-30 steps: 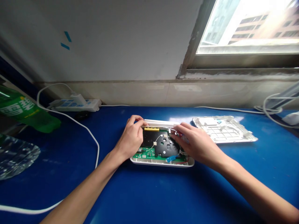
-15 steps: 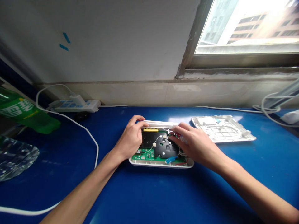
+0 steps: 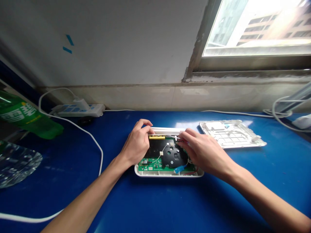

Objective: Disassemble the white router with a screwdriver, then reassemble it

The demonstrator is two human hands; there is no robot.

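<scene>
An opened white router casing (image 3: 160, 174) lies on the blue table, its green circuit board (image 3: 155, 165) and black cover plate (image 3: 157, 149) exposed. My left hand (image 3: 137, 144) grips the casing's far left side, fingers bent over the rim. Over the right part of the board, my right hand (image 3: 201, 145) pinches a thin silvery tool (image 3: 173, 136), whose tip is near the far edge; its exact kind is unclear. A yellow connector strip (image 3: 156, 137) runs along the far side. Near the front right corner sits a blue fibre connector (image 3: 179, 169), with thin wires beside it partly under my right hand.
The detached white cover (image 3: 233, 134) lies inside up at the right. At the left are a green bottle (image 3: 26, 116), a clear bottle (image 3: 18, 165) and a power strip (image 3: 94, 110). A white cable (image 3: 97, 145) curves across the left side.
The casing has shifted slightly towards me and to the right. Both hands keep nearly the same places, with small finger movements.
</scene>
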